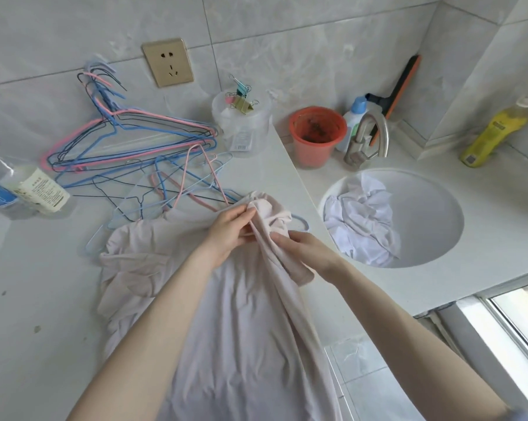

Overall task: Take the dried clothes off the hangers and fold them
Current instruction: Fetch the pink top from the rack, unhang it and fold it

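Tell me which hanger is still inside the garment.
The pale blue hanger: its ends show at either side of the pink garment. The other hangers lie bare in a pile.

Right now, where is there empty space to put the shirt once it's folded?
The counter is bare left of the pink garment, below the bottles. A smaller patch lies right of the sink. Behind the garment, hangers crowd it.

Pale pink garment [241, 314]: soft matt cloth, creased. Hangers [129, 147]: thin coated wire, smooth. Surface [29, 284]: white, smooth, faint sheen. Wall tiles [287, 41]: glossy. Tap [369, 138]: brushed metal. Orange bucket [315, 136]: plastic.
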